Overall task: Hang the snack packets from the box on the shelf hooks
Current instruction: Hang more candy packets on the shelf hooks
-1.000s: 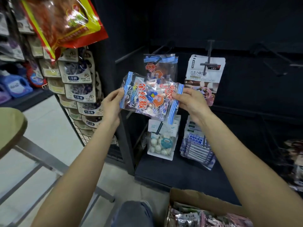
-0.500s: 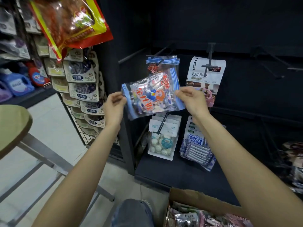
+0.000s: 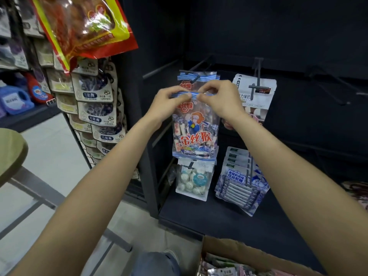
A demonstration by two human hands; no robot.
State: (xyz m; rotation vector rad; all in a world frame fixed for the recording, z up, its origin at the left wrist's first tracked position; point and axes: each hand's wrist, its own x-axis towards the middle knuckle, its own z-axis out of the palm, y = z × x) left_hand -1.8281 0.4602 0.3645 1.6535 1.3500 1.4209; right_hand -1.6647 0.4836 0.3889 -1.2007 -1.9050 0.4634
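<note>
Both hands, left [image 3: 167, 100] and right [image 3: 217, 98], pinch the candy packet [image 3: 196, 132] by its top strip; best level its hole with the hook [image 3: 196, 77] just above.

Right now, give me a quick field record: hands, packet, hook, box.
left hand: pinches the top strip of the candy packet
right hand: pinches the same strip
candy packet: upright, not yet on the hook
hook: above the hands, already carrying a matching packet
box: bottom right, open, more packets inside
</note>
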